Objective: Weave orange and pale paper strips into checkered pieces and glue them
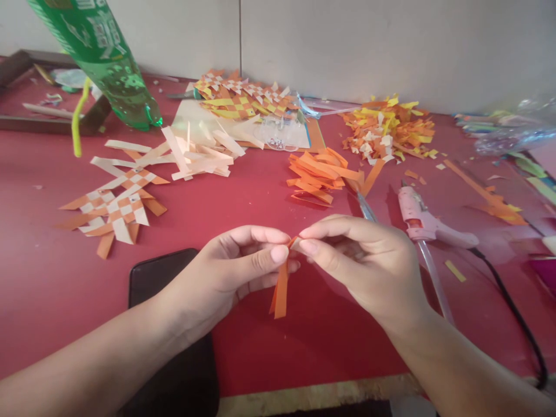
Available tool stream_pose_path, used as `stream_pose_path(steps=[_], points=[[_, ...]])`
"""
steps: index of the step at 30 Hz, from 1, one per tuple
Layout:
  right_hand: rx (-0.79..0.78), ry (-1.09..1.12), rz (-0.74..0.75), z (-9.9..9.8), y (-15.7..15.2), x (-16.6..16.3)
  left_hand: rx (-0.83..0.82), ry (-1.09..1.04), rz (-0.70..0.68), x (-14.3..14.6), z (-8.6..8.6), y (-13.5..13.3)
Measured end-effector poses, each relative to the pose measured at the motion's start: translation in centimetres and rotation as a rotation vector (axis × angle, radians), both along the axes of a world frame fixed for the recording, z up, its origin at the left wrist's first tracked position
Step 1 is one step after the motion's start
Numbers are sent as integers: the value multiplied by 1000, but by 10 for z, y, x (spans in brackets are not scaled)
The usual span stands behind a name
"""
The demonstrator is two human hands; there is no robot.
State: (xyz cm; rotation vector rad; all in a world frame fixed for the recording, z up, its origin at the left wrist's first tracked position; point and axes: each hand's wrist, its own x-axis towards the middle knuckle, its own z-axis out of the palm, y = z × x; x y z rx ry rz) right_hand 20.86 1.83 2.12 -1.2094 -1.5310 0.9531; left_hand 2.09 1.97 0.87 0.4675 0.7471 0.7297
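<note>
Over the front of the red table, my left hand pinches orange paper strips between thumb and forefinger, their ends hanging down. Close beside it, my right hand pinches a cream paper strip where it meets the orange ones. Both sets of fingertips nearly touch, so the joint between the strips is partly hidden. Beyond my hands lies a pile of loose orange strips. Cream strips are heaped farther left. Woven orange-and-cream paper fish lie on the left side.
A pink glue gun with a cord is right of my hand, near scissors. A black phone lies under my left forearm. A green bottle stands back left. Finished woven pieces and paper scraps sit along the wall.
</note>
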Motion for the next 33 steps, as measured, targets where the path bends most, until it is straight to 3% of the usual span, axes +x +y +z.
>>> stream_pose_path(steps=[8, 15, 33], points=[[6, 53, 15, 3, 0, 5, -19, -30, 41, 1, 1, 2], [16, 48, 54, 3, 0, 2, 10, -31, -4, 0, -2, 1], [31, -21, -17, -1, -2, 1, 33, 6, -28, 1, 0, 0]])
